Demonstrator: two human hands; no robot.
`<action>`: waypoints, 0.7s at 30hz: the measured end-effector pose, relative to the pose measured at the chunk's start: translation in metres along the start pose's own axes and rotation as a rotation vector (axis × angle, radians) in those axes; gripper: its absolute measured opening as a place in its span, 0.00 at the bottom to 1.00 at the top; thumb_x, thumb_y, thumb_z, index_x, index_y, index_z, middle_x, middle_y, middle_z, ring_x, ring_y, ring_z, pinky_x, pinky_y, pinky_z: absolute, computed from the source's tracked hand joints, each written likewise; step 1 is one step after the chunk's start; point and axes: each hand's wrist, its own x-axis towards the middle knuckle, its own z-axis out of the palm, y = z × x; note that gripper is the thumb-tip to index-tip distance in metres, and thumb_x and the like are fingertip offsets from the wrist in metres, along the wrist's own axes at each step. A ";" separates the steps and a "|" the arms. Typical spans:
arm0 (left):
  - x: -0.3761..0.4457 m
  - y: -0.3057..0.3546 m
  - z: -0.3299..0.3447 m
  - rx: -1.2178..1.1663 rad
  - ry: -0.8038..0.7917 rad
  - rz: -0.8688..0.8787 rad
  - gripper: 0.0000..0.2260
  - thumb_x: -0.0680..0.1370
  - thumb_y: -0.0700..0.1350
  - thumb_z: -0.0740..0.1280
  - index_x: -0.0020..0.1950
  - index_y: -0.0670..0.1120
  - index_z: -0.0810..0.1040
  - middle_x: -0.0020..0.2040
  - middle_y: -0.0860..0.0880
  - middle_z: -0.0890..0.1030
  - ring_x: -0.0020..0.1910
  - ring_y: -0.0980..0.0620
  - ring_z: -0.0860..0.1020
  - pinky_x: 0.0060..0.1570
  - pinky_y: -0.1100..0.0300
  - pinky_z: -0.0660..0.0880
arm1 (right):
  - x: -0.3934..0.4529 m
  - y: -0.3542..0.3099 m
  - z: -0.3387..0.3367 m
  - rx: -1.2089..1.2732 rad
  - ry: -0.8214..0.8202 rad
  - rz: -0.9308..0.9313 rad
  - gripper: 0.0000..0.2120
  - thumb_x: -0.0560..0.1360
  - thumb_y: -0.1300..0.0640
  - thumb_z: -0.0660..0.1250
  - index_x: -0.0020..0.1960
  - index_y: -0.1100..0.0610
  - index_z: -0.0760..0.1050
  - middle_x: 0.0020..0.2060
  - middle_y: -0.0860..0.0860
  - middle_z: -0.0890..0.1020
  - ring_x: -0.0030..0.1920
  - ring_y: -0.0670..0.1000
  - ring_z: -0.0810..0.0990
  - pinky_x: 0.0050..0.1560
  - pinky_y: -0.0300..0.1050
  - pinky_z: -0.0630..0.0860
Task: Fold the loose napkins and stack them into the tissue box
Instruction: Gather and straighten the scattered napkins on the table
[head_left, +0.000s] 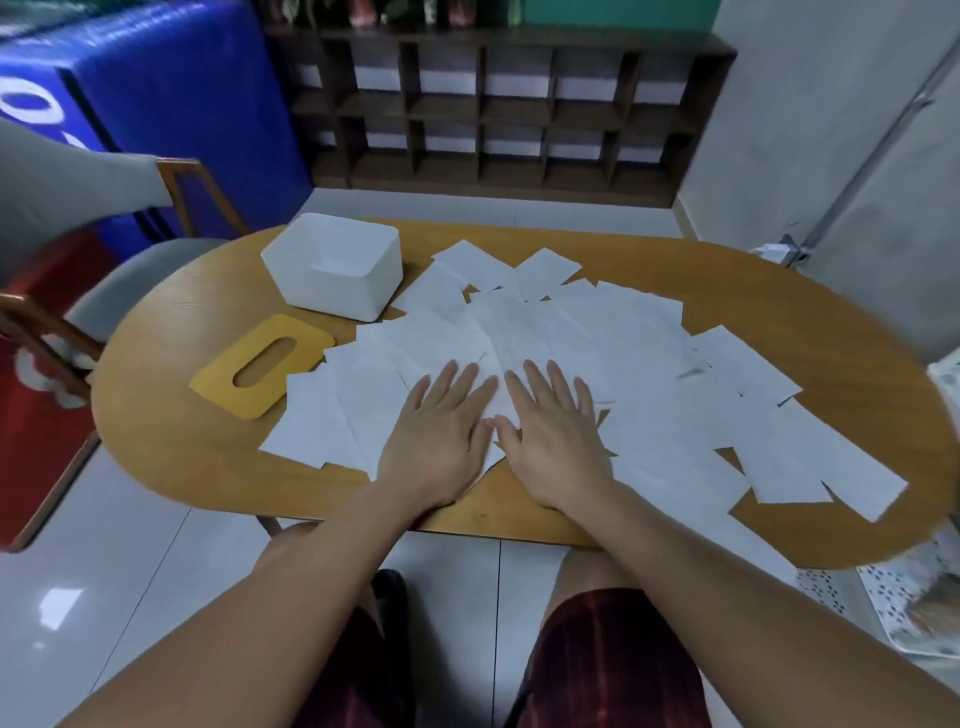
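Observation:
Several loose white napkins (613, 338) lie spread and overlapping across the middle and right of the oval wooden table (171, 426). My left hand (441, 431) and my right hand (550, 436) lie flat side by side on the napkins near the front edge, fingers straight, thumbs almost touching. A white tissue box (337, 265), open at the top and looking empty, stands at the back left. Its yellow lid (262, 364) with an oval slot lies flat on the table in front of the box.
A wooden chair with a grey seat (124, 280) stands at the table's left end. A dark cubby shelf (498, 109) runs along the back wall. A blue cabinet (156, 104) is at the far left. A patterned mat (909, 597) lies on the floor at right.

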 end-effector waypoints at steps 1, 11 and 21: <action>0.000 0.000 0.001 0.005 0.004 0.000 0.27 0.90 0.58 0.48 0.90 0.55 0.59 0.90 0.51 0.56 0.90 0.49 0.47 0.88 0.44 0.48 | 0.001 0.000 -0.002 0.011 -0.009 0.002 0.32 0.89 0.37 0.49 0.89 0.48 0.55 0.89 0.51 0.55 0.90 0.57 0.47 0.88 0.65 0.45; 0.001 0.005 0.005 0.032 0.019 0.005 0.28 0.90 0.57 0.44 0.88 0.52 0.63 0.89 0.45 0.61 0.89 0.40 0.53 0.86 0.39 0.51 | 0.000 0.018 -0.041 0.224 0.018 -0.091 0.31 0.87 0.34 0.52 0.83 0.48 0.69 0.87 0.48 0.62 0.87 0.49 0.55 0.87 0.57 0.45; 0.015 0.073 -0.008 -0.146 0.162 0.195 0.17 0.87 0.53 0.65 0.74 0.51 0.79 0.78 0.47 0.73 0.78 0.43 0.68 0.76 0.45 0.65 | -0.061 0.103 -0.094 0.325 -0.018 0.090 0.13 0.81 0.45 0.75 0.62 0.48 0.83 0.56 0.42 0.80 0.54 0.44 0.79 0.58 0.43 0.76</action>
